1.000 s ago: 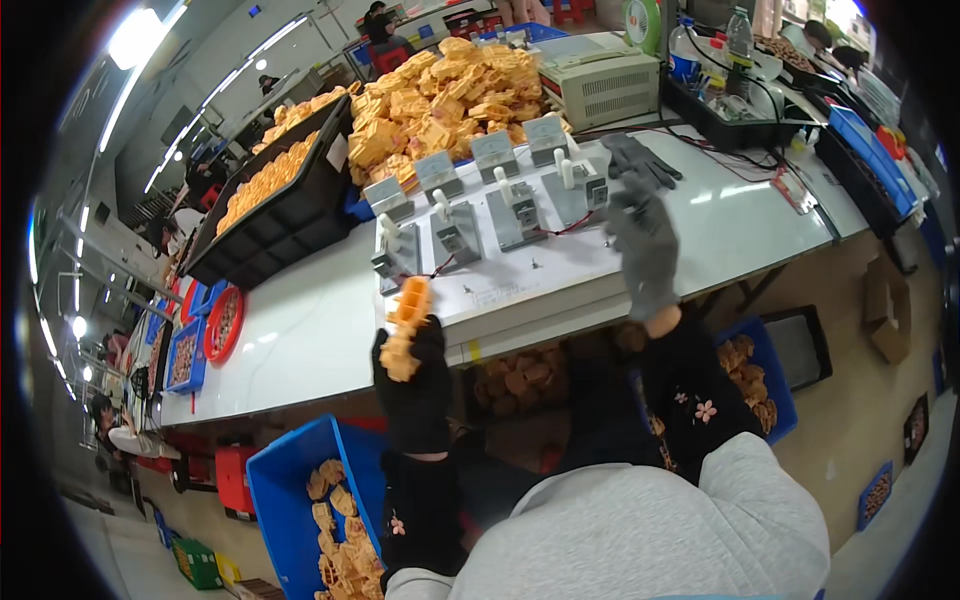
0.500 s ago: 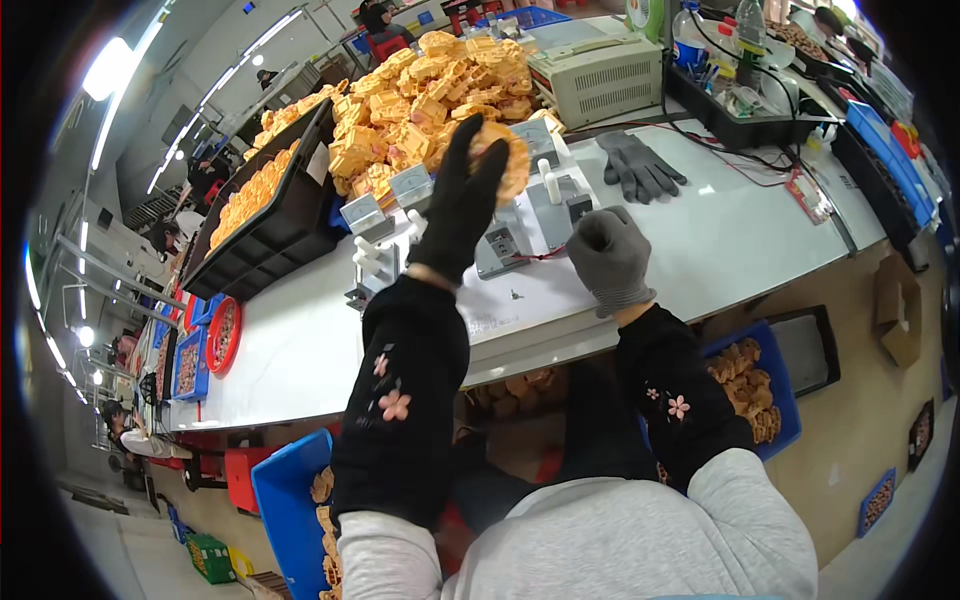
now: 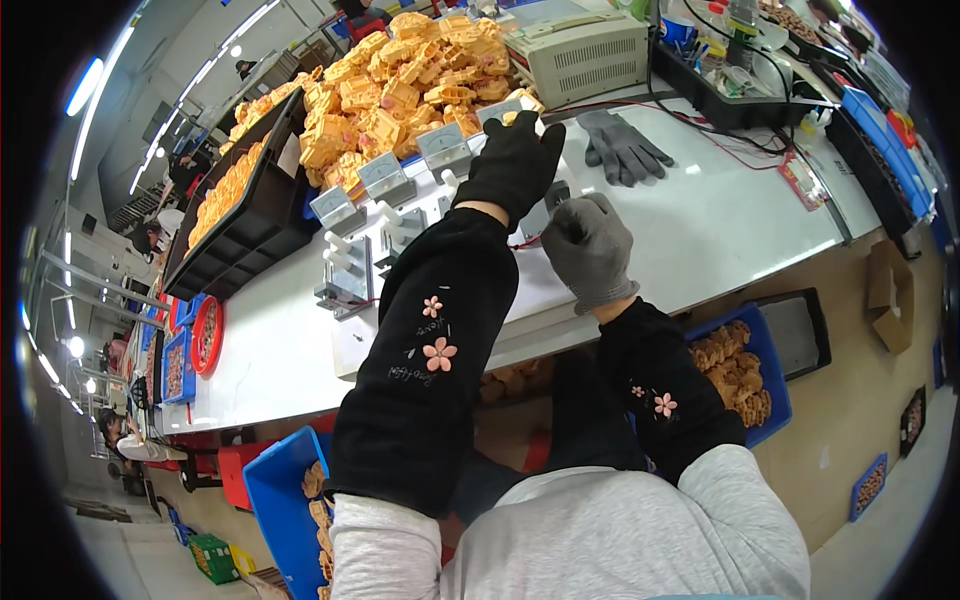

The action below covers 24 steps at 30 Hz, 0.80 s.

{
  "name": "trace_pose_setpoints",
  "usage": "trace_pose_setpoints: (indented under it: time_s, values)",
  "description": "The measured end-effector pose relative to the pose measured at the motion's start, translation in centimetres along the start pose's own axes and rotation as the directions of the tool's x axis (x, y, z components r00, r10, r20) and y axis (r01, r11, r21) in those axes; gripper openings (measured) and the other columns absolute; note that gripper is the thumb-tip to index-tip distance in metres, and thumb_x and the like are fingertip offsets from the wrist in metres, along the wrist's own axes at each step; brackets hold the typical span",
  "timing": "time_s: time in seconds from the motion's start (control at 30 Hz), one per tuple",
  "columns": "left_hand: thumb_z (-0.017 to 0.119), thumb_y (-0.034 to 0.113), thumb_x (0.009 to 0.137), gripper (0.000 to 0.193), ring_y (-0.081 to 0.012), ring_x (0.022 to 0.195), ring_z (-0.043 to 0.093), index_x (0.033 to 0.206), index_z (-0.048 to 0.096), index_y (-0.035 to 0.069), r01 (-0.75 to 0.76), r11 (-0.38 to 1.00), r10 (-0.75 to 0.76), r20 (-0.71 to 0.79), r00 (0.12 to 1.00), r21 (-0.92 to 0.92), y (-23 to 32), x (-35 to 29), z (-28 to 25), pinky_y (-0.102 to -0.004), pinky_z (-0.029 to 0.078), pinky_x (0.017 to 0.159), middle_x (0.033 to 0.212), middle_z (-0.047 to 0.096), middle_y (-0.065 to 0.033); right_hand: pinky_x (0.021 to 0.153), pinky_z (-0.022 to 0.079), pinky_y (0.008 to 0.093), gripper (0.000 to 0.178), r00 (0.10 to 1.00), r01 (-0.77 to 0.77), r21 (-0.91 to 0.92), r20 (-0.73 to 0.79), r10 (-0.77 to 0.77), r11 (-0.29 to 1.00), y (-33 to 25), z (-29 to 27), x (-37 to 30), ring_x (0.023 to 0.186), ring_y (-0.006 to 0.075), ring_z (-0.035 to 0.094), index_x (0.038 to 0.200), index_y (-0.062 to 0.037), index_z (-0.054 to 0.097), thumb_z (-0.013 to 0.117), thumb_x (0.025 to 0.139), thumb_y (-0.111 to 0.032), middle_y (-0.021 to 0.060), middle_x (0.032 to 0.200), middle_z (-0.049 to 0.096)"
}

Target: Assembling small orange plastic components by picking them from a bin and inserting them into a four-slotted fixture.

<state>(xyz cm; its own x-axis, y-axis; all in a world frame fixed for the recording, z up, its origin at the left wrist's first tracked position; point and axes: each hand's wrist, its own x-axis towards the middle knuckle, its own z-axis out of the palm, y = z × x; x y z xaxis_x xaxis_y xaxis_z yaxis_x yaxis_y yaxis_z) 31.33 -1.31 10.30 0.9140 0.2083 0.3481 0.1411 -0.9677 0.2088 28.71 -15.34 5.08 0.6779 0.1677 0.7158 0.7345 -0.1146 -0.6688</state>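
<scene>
The rightmost clamp fixture [image 3: 558, 193] stood on the white bench [image 3: 690, 240], half hidden. The black-gloved left hand [image 3: 514, 165] hung over it, fingers parted; the grey-gloved right hand [image 3: 592, 250] curled beside it. I couldn't tell whether either held anything. A finger catching the red wire [image 3: 524, 244] could've tugged it loose.

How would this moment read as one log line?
Left hand: black-gloved, over clamp fixtures, grip hidden | Right hand: grey-gloved, curled | Nearby: heaped orange pieces, loose grey glove
</scene>
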Motion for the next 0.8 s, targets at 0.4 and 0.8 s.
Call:
trace_pose_setpoints:
  time_s: [0.4, 0.8]
  values:
    - [0.042, 0.036, 0.089, 0.044, -0.0359, 0.108, 0.048, 0.121, 0.042, 0.006, 0.106, 0.769, -0.278, -0.18, 0.944, -0.63, -2.6, -4.3, -6.1, -0.0437, 0.042, 0.084, 0.111, 0.051, -0.0225, 0.052, 0.045, 0.0286, 0.034, 0.989, -0.009, 0.015, -0.15, 0.011, 1.0, -1.9, 0.6, 0.2, 0.061, 0.0172, 0.056, 0.099, -0.0086, 0.056, 0.066, 0.066, -0.01, 0.0081, 0.088, 0.055]
    - [0.058, 0.017, 0.082, 0.033, -0.0091, 0.08, 0.053, 0.113, 0.055, 0.005, 0.418, 0.743, -0.624, -0.314, 0.716, -0.523, -18.8, -35.9, -17.6, -0.0245, 0.045, 0.069, 0.096, 0.06, -0.0036, 0.085, 0.043, 0.0281, 0.027, 0.955, -0.295, 0.048, 0.042, 0.293, 0.954, 3.7, -1.4, -4.5, 0.095, 0.0177, 0.055, 0.107, 0.0003, 0.055, 0.057, 0.084, -0.013, 0.0098, 0.104, 0.059]
